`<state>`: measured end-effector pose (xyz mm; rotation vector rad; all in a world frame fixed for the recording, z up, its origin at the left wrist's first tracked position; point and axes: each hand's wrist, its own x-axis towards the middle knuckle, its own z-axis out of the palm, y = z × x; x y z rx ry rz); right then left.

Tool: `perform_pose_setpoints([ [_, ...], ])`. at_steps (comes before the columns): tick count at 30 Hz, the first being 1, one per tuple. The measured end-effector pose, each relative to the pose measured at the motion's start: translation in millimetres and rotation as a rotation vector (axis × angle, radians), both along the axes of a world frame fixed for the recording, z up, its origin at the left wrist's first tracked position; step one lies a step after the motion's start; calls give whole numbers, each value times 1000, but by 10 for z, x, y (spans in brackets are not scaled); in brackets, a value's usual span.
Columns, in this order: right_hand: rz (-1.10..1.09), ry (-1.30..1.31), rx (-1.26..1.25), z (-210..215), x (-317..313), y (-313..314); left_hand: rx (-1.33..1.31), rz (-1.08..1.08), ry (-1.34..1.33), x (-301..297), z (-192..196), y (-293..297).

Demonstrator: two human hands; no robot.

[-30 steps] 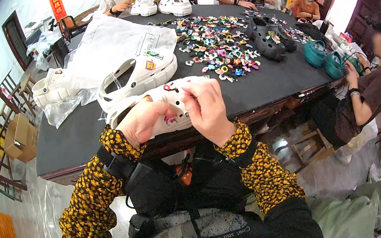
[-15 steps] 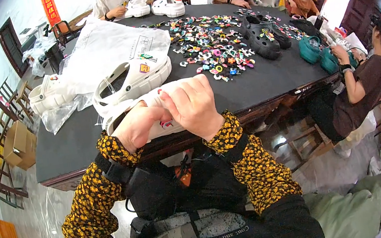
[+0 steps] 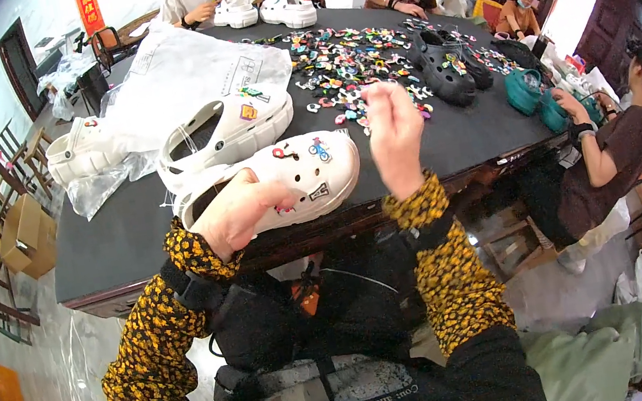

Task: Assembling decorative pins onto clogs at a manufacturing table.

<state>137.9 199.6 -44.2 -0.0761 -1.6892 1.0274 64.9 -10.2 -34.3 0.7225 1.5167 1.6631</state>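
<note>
My left hand (image 3: 244,212) grips a white clog (image 3: 337,169) at the table's near edge, with its fingers over the side of the upper. Several shoe charms sit on this clog, among them a blue bicycle-like charm (image 3: 318,148) and a black-and-white charm (image 3: 320,191). To the right of the toe my right hand (image 3: 397,135) is raised, apart from the clog. Its fingers are curled together, slightly blurred, and I cannot make out whether anything is between them. A second white clog (image 3: 275,116), with charms on it, lies just behind the held one.
Loose colourful charms (image 3: 350,59) spread over the dark table (image 3: 332,273). Black clogs (image 3: 444,78) lie right of them, a plastic bag (image 3: 184,63) and another white clog (image 3: 86,153) to the left. A co-worker (image 3: 617,123) handles teal clogs (image 3: 524,87) at right; others sit across the table.
My right hand has lifted off the clog and moved right and up, uncovering the toe and its charms. My left hand keeps its hold.
</note>
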Motion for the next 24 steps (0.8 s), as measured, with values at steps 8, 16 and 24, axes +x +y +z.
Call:
perform_pose_setpoints([
  [8,-130,-590,169,-521,-494,1040,-40,-23,20,17,16,-42],
  [16,-73,-463,1,-591,-805,1412,34,-87,15,52,-26,32],
  [24,282,-257,206,184,-181,-102,6,-50,9,-63,-133,-56],
])
